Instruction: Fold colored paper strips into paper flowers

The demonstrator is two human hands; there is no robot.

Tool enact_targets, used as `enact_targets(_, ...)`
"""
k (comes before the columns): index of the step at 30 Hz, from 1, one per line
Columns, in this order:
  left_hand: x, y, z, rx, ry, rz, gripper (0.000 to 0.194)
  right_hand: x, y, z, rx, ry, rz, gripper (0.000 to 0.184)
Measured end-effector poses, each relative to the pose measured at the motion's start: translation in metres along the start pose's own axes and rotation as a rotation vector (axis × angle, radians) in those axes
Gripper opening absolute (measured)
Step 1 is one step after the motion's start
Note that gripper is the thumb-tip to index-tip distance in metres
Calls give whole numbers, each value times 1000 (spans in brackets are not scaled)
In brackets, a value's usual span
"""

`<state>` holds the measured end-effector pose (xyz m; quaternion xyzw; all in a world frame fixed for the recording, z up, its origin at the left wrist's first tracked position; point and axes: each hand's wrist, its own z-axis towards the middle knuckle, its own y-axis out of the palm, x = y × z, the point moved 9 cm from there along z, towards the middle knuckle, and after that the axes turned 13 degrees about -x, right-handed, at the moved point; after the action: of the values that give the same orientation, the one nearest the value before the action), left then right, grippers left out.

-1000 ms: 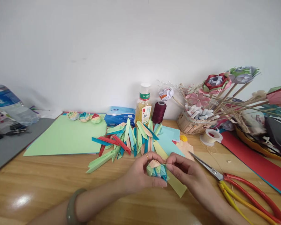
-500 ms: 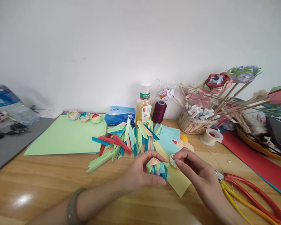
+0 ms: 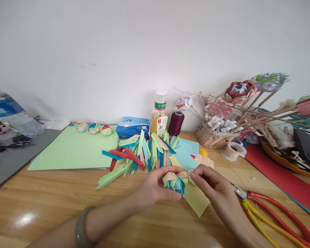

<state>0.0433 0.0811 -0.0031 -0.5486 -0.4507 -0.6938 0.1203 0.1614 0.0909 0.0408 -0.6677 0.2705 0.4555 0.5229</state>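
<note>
My left hand, a ring on one finger, is closed around a small folded-paper flower in green, peach and blue, with the thumb along its lower side. To the right of the flower, my right hand has its thumb and index finger pinched together. Whatever is between those fingertips is too small to make out. Just behind them shows part of a round pale disc with small dots, partly covered by the fingers. A yellow paper sheet lies beneath, between the two hands.
Folded paper strips are heaped ahead, before a tissue pack, a bottle and a maroon thread cone. Three paper flowers sit on green paper. Right are scissors, a thread spool and a basket.
My right pinch has shifted slightly left, closer to the paper flower, covering more of the dotted disc. The flower is turned a little in my left hand. More of the scissors' metal shows.
</note>
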Motion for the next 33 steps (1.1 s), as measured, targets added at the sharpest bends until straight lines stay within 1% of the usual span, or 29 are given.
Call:
enact_targets(2,1,1,0,2,0,-17,48,-1,-1,0,7,-10,13,29)
enact_targets(7,3,0,0,27,24,-68,41,-7,11,1,-123,-38,17,20)
enact_targets(9,7,-4,-1,60,57,-53,39,-4,11,1,-124,-14,33,21)
enact_targets(11,10,-7,-1,94,96,-40,42,-1,9,1,-99,27,44,22)
enact_targets(13,12,-9,-1,109,123,-47,49,0,10,1,-100,41,48,22)
enact_targets(16,13,-12,-2,147,146,-39,55,-4,18,2,-166,6,67,20)
enact_targets(18,13,-14,-3,168,144,-24,56,-5,21,2,-185,-10,76,21)
enact_targets(21,10,-13,-2,150,139,-13,61,-6,13,0,-119,-40,56,22)
enact_targets(23,11,-10,-1,112,158,-1,62,-8,5,-1,-51,-84,29,21)
enact_targets(25,11,-6,0,67,177,5,63,-12,0,-3,-13,-143,-2,18)
enact_targets(28,10,-4,1,26,183,-11,64,-20,-1,-4,-8,-233,-58,14)
enact_targets(33,9,-1,1,9,172,-57,66,-29,0,-9,-10,-298,-138,13)
